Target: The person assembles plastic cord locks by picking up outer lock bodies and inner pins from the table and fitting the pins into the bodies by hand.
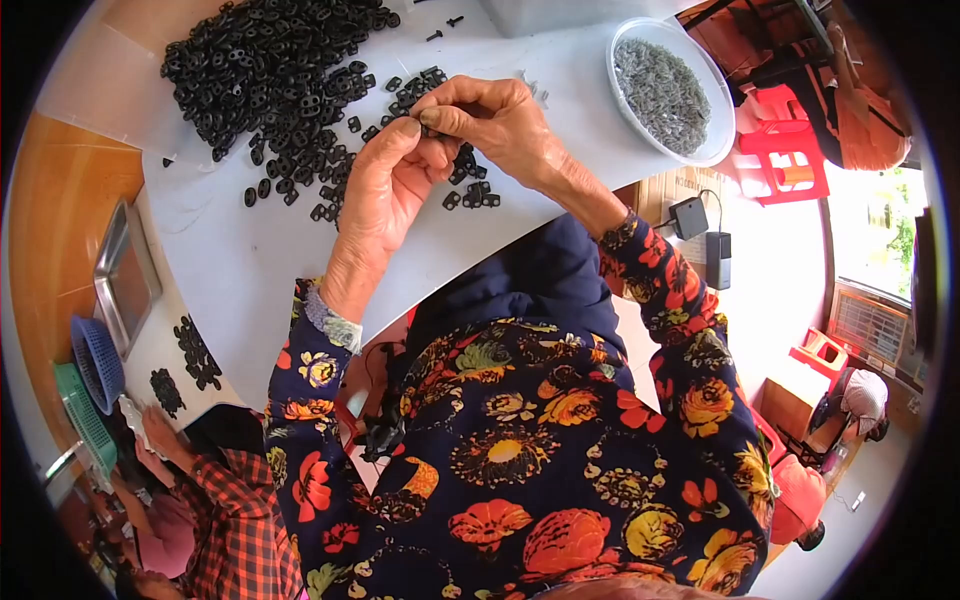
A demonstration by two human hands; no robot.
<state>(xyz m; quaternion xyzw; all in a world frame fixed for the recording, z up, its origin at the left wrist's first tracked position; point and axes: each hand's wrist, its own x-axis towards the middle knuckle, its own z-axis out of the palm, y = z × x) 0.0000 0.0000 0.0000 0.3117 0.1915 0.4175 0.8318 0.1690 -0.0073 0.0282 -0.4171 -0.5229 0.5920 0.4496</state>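
My left hand (pixel 385 190) and my right hand (pixel 510 128) meet over the white table (pixel 240 265). Thumbs and fingertips of both are pinched together on a small black plastic part (pixel 428 130), mostly covered by the fingers. Just beyond and under the hands lie loose small black two-holed pieces (pixel 412 92); several more (pixel 472 196) rest by the right wrist side. A large heap of the same black pieces (pixel 265 85) spreads over the table at the far left.
A round clear tub (pixel 722 135) of small greyish translucent pieces (pixel 660 95) stands far right. Two black screws (pixel 435 36) lie at the back. At left are a metal tray (pixel 125 280), a blue basket (pixel 97 365), a green basket (pixel 85 415) and a co-worker's plaid sleeve (pixel 235 510).
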